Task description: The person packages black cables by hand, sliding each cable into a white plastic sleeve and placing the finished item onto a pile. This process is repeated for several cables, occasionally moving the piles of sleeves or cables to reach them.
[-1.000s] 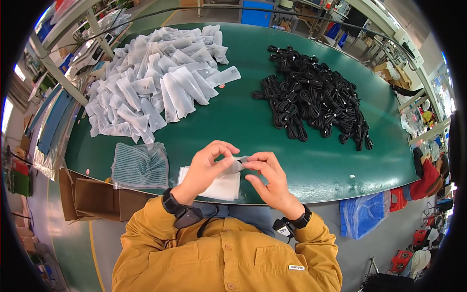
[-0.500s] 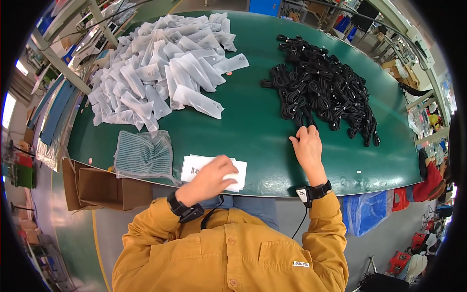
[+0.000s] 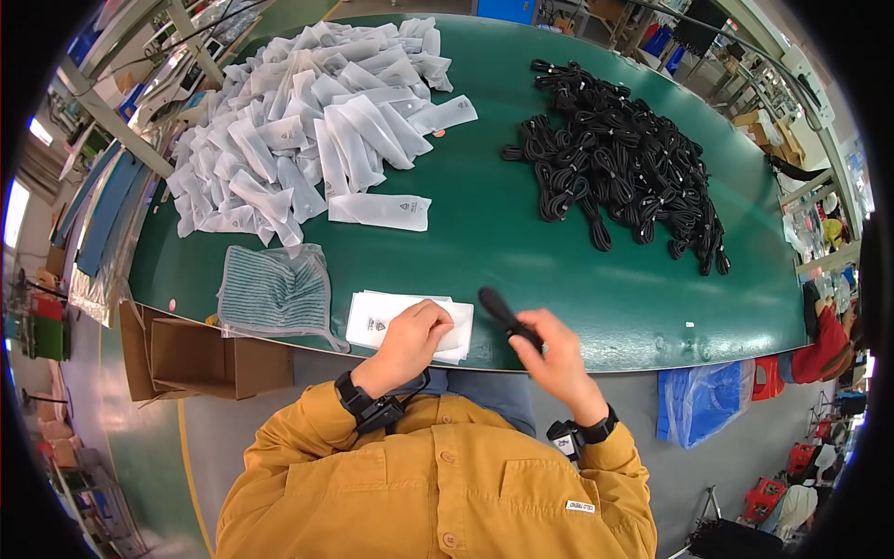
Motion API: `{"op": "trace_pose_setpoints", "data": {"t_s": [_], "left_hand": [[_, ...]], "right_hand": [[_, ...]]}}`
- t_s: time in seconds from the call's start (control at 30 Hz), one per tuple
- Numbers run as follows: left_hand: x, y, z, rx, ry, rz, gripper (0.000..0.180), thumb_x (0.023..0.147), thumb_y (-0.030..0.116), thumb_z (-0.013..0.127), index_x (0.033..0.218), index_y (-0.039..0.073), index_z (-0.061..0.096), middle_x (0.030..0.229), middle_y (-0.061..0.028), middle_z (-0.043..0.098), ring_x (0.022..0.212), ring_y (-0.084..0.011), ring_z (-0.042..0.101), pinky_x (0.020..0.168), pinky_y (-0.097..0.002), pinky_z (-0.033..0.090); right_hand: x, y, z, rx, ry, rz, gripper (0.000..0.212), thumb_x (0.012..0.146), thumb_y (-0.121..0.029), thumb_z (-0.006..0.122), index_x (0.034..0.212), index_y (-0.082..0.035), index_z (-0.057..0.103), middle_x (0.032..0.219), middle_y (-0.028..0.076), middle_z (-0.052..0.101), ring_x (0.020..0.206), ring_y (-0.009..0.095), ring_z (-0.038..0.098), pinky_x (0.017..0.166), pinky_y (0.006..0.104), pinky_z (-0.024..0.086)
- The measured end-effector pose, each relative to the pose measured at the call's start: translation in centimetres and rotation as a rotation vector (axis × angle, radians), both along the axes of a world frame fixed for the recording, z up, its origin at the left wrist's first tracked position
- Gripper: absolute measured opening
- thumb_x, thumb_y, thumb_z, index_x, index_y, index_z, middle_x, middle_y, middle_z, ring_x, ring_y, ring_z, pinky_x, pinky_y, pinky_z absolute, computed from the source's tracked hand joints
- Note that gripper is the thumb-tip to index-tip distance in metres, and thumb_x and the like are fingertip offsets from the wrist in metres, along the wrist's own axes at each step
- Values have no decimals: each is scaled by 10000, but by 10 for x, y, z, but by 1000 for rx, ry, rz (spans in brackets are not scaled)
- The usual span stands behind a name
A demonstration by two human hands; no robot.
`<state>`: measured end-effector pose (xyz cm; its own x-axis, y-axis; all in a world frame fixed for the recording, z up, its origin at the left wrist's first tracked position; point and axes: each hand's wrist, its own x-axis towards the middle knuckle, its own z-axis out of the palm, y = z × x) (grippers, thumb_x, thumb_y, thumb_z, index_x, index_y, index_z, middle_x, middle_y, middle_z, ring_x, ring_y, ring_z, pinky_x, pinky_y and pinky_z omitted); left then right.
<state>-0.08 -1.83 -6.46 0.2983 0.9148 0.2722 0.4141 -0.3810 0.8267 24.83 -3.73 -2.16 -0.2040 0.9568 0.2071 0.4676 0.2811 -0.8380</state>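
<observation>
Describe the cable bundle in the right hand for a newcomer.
At the near edge of the green table, find the right hand, right of the white stack. The black cable bundle points from that hand toward the picture's upper left. Its lookalikes lie in the black heap farther back; only this one is held.

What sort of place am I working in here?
Probably a factory or workshop floor: a large green worktable bears a heap of whitish pouches and a pile of coiled black cables.
</observation>
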Motion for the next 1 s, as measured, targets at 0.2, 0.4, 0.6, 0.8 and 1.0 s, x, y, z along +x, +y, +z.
{"op": "trace_pose_setpoints", "data": {"t_s": [0.2, 0.4, 0.6, 0.8, 1.0], "left_hand": [[-4, 0, 8, -265, -73, 72, 28, 915, 4, 625, 918, -9, 599, 859, -116, 620, 749, -237, 593, 663, -307, 476], [-5, 0, 6, -9, -86, -16, 89, 872, -28, 652, 926, 6, 591, 909, -100, 631, 795, -247, 599, 702, -321, 489], [2, 1, 22, 354, 14, -219, 179, 787, -50, 689, 905, 25, 578, 962, -101, 638, 886, -295, 587, 775, -367, 493], [4, 13, 38, 307, -26, -137, 189, 778, -50, 694, 904, 32, 578, 1014, -113, 630, 961, -320, 572, 825, -380, 486], [8, 25, 58, 8, -206, -112, 65, 895, 1, 637, 907, 32, 581, 1067, -94, 628, 1010, -239, 581, 879, -355, 485]], "right_hand": [[-14, -9, -5, 90, -77, 180, 236, 864, -50, 693, 1092, -20, 637, 856, 115, 630, 696, 239, 602, 590, 320, 467], [-11, -6, -3, -3, -18, 273, 246, 859, -67, 705, 1093, -20, 645, 872, 121, 635, 712, 291, 618, 627, 345, 492], [-6, 7, -14, -894, 350, 173, 253, 867, -79, 707, 1111, -29, 662, 851, 96, 617, 741, 260, 615, 641, 338, 492], [-23, 11, 3, 89, -92, 221, 267, 864, -61, 719, 1119, -27, 650, 937, 114, 604, 795, 224, 622, 642, 303, 511], [-28, 26, 21, 208, 150, 187, 292, 804, 24, 751, 1077, -40, 667, 997, 114, 619, 856, 204, 618, 702, 303, 518]]}}
